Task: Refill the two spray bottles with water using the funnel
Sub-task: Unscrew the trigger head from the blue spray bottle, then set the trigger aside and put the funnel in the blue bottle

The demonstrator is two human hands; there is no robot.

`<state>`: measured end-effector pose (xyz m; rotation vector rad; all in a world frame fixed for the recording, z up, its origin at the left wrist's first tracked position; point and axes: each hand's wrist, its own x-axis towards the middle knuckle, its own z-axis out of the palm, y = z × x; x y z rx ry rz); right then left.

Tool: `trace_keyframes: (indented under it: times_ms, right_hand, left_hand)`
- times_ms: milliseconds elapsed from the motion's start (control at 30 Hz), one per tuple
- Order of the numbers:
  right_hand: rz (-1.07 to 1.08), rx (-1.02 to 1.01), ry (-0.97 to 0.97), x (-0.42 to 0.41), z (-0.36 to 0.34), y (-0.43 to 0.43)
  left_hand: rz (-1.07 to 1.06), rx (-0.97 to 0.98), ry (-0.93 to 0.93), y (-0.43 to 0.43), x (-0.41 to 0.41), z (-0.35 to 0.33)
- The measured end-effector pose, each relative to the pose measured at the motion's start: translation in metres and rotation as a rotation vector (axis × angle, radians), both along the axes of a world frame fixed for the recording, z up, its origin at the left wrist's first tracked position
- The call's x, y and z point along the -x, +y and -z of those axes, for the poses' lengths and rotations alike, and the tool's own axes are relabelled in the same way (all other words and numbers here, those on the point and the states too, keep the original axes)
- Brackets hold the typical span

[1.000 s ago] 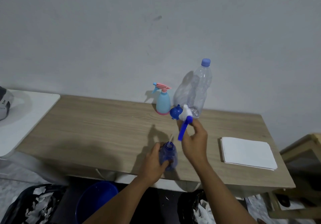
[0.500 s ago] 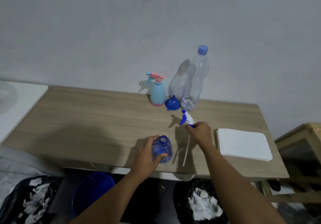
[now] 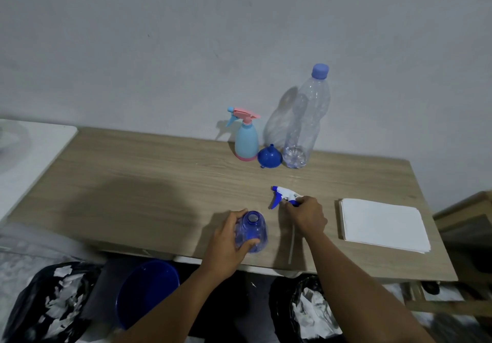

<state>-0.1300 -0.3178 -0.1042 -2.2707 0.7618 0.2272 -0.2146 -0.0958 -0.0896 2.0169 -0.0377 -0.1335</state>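
My left hand [image 3: 226, 244] grips a small clear blue spray bottle [image 3: 251, 231] that stands uncapped near the table's front edge. To its right, my right hand [image 3: 306, 216] holds the blue and white spray head [image 3: 282, 197] down on the wooden table [image 3: 149, 183], its thin dip tube [image 3: 291, 247] lying toward the front edge. At the back stand a light blue spray bottle with a pink trigger [image 3: 246, 140], a blue funnel [image 3: 269, 156] resting mouth down, and a tall clear water bottle [image 3: 306, 121] with a blue cap.
A stack of white paper [image 3: 383, 224] lies on the table's right side. Below the front edge are a blue bucket [image 3: 146, 292] and two black bags of shredded paper [image 3: 50, 297] [image 3: 311, 310]. A white surface [image 3: 29, 151] adjoins the table's left end.
My right hand has lifted the spray head and tube out of the blue bottle, carried it right and lowered it onto the table. My left hand has kept its grip on the bottle.
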Motion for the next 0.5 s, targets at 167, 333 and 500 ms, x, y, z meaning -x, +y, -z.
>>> trace_keyframes:
  times_ms: [167, 333, 500]
  right_hand:
    - [0.023, -0.037, -0.077, 0.006, -0.004, 0.0]
    - [0.076, -0.066, -0.309, -0.004, -0.017, -0.002]
    - [-0.124, -0.17, -0.449, -0.063, -0.04, 0.026]
  left_hand:
    - [-0.006, 0.012, -0.003, -0.001, -0.004, -0.004]
    - [-0.022, 0.04, -0.003, -0.001, -0.012, -0.004]
    - [-0.041, 0.056, 0.021, 0.004, -0.023, -0.001]
